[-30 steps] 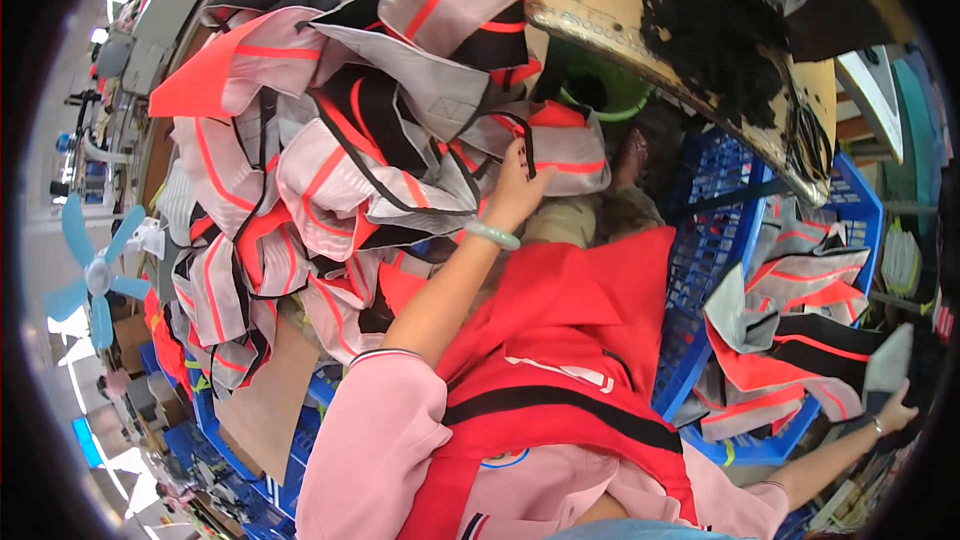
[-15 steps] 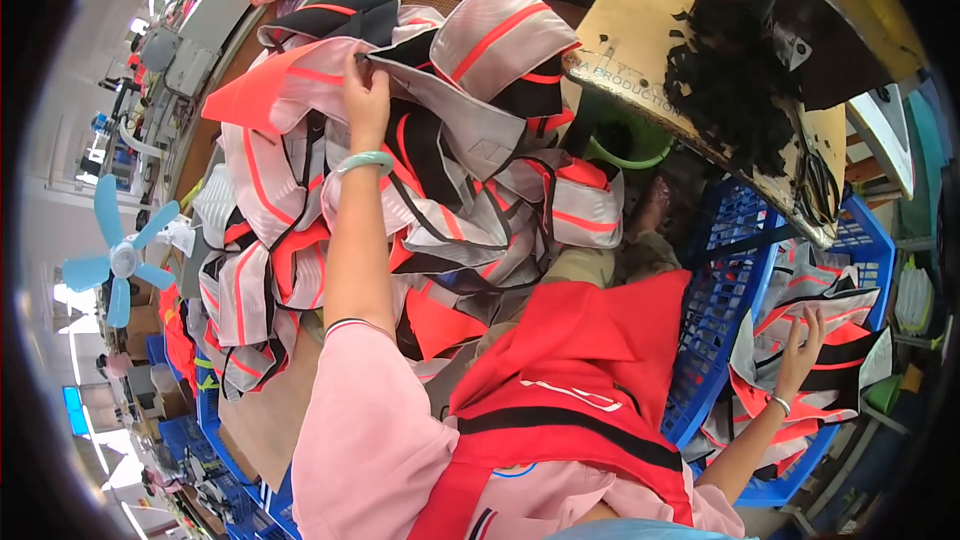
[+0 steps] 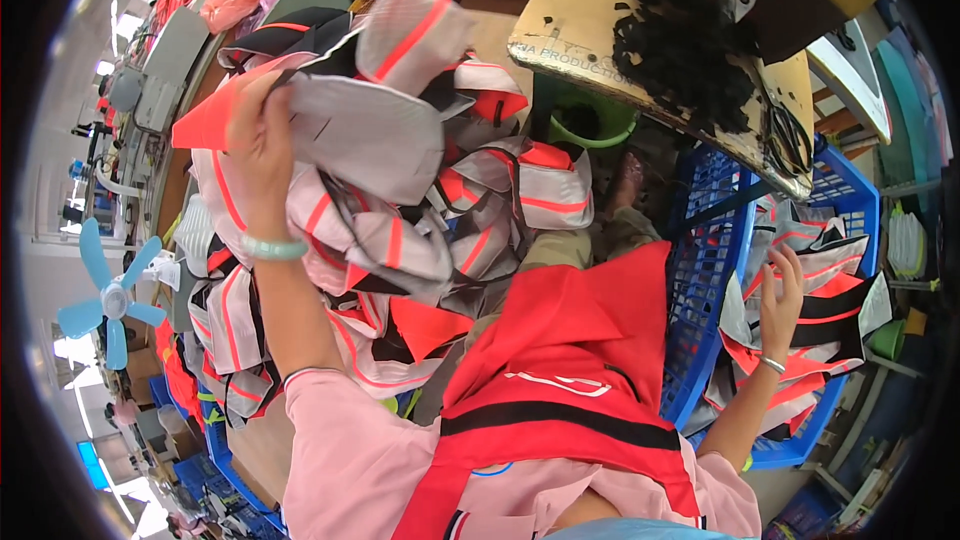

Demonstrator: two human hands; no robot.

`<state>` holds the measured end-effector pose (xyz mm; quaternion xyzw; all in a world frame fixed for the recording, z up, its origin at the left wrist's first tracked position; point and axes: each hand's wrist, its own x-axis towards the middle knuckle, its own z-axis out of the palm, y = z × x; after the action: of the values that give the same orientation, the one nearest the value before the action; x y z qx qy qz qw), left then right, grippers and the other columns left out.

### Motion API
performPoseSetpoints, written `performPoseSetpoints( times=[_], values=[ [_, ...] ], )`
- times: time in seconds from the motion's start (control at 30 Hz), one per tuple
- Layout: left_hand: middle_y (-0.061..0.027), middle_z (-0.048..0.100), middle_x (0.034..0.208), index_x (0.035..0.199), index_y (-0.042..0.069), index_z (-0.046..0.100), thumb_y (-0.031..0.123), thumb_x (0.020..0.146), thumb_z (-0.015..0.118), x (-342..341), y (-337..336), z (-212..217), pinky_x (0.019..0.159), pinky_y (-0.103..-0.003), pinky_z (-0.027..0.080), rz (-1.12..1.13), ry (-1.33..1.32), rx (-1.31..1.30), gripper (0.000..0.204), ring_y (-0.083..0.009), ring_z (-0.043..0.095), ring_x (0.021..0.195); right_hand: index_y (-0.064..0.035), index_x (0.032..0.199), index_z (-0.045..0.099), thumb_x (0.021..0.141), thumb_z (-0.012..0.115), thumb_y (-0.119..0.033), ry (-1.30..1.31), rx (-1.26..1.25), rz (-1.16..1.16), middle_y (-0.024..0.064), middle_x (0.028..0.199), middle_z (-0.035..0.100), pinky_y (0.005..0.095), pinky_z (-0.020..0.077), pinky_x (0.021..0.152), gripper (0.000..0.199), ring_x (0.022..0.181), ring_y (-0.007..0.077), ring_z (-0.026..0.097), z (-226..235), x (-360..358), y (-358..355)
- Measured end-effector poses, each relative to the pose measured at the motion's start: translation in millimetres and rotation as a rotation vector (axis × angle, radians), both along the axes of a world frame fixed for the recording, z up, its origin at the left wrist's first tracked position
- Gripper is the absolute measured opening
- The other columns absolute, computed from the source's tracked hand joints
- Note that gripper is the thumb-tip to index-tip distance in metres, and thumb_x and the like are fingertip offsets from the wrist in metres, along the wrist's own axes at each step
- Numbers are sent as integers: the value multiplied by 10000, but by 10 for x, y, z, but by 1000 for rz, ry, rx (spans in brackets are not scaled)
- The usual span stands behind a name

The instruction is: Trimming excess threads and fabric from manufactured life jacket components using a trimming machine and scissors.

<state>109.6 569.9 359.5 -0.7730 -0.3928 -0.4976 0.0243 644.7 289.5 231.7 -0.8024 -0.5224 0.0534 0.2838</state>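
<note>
My left hand (image 3: 262, 125), a green bangle on its wrist, pinches the edge of a grey fabric piece (image 3: 370, 130) with dark trim. That piece is lifted above a large heap of sewn fabric pieces (image 3: 225, 195) in pale grey, black and bright orange-red. Beside the fingers, an orange-red flap (image 3: 205, 118) sticks out. My right hand (image 3: 783, 300) is out to the right with fingers apart and nothing in them. It is over a blue plastic basket (image 3: 705, 300) holding similar fabric pieces (image 3: 825, 315); whether it touches them I cannot tell.
Black scraps (image 3: 690, 50) cover part of a worn wooden table (image 3: 570, 15) at the far right. Below its edge sits a green tub (image 3: 605, 130). A blue fan (image 3: 115, 295) stands at the left. A red apron (image 3: 570, 360) covers my lap.
My left hand has moved left and slightly down, lifting the grey fabric piece and turning its pale face into view. My right hand stays over the basket. The whole view has shifted a little.
</note>
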Motion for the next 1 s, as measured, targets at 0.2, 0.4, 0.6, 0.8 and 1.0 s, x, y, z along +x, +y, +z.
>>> performPoseSetpoints(
  times=[0.2,0.4,0.6,0.8,1.0],
  values=[
    [-90,594,732,906,12,664,1,735,683,782,-853,733,545,-338,445,-256,429,5,173,-240,561,603,-37,1168,613,790,660,-35,237,204,385,148,1258,571,383,391,1018,381,1211,311,505,534,-884,696],
    [-116,542,700,866,9,643,66,784,681,1818,-705,402,544,-340,434,-852,287,-523,107,-268,557,616,-29,1311,509,780,716,-409,368,425,897,166,1268,549,389,398,1006,685,1175,337,519,964,-1490,1222],
    [-62,650,800,921,-44,657,115,842,652,2510,-235,116,652,-252,460,-812,29,-753,178,-119,587,718,5,1177,570,913,629,-126,1302,430,491,32,994,618,259,477,827,301,931,103,567,784,-1287,1430],
    [-28,652,809,956,-45,666,173,859,639,2855,94,122,695,-228,452,-761,105,-892,240,-63,558,758,-1,1016,599,923,610,-141,1170,484,337,9,851,627,228,483,702,169,776,80,585,849,-867,1852],
    [5,636,823,959,-40,676,194,856,645,3070,350,50,691,-204,428,-801,-92,-1133,258,-50,536,765,-40,942,594,916,607,-177,1209,500,283,-14,812,596,218,449,706,140,755,65,552,849,-702,2102]
  ],
)
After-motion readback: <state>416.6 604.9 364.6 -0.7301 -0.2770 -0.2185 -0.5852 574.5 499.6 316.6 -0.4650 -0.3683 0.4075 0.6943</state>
